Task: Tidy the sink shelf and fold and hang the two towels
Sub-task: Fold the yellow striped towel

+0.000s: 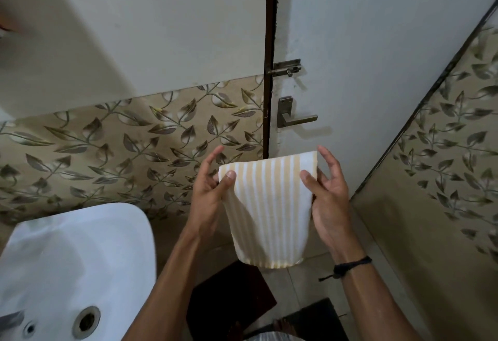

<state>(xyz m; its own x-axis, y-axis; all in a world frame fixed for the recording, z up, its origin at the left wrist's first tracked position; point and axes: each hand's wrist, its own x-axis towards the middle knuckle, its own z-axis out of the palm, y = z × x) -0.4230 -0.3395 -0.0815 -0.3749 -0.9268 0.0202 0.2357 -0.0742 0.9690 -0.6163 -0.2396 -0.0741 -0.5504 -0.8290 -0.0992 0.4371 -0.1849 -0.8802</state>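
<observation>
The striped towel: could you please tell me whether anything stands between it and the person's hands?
Nothing visible does. The left hand and right hand pinch the striped towel at its upper corners, in front of the door. No towel rail shows, so the way to hanging it cannot be judged.

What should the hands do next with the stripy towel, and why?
Probably bring the left hand across to the right hand, folding the towel in half. Each hand pinches a top corner, and the towel hangs free in the air and looks wide for hanging up.
</observation>
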